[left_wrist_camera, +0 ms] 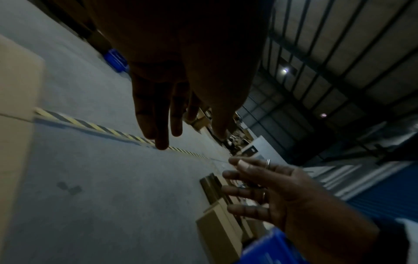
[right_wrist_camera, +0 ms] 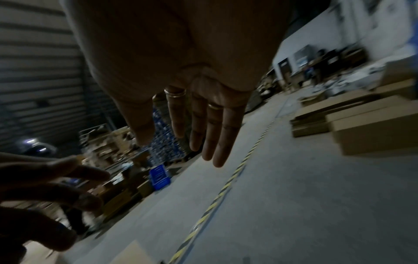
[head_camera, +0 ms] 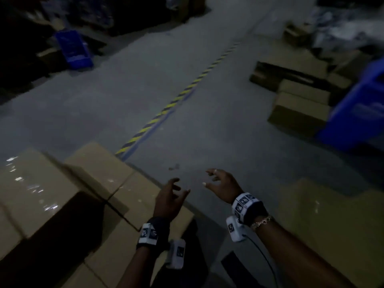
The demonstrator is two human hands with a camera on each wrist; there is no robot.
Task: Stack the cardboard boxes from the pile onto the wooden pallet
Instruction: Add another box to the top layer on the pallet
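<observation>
Hands both empty: left hand (head_camera: 169,199) and right hand (head_camera: 223,187) hover with fingers spread over bare floor. Cardboard boxes (head_camera: 99,183) crowd seven o'clock; the wooden pallet (head_camera: 270,74) at two o'clock carries few, so most stacking likely remains

Dim warehouse with a grey concrete floor (head_camera: 104,104) crossed by a yellow-and-black striped line (head_camera: 180,96), corrugated metal walls (right_wrist_camera: 34,75), blue plastic crates (head_camera: 72,49) and two small ceiling lights (left_wrist_camera: 284,71).
</observation>
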